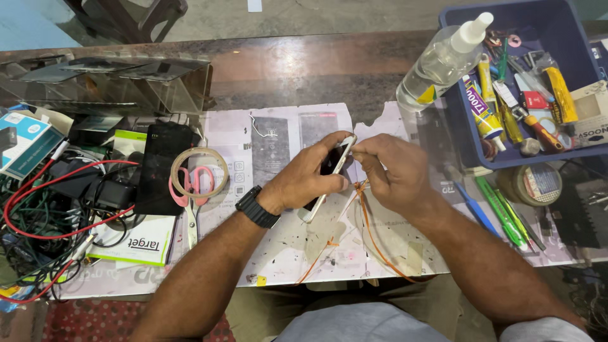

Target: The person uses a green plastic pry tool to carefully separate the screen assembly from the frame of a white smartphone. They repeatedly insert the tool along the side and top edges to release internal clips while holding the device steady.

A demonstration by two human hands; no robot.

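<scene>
Right hand (394, 170) is pinching an orange strap (364, 209) at the phone (330, 172); left hand (310, 177) is gripping it, wrapping apparently barely begun.

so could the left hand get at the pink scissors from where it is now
Probably yes, but not freely: the left hand is gripping the phone, so it would have to let go first. The pink scissors lie uncovered on the mat, under a tape ring, with nothing between them and that hand.
</scene>
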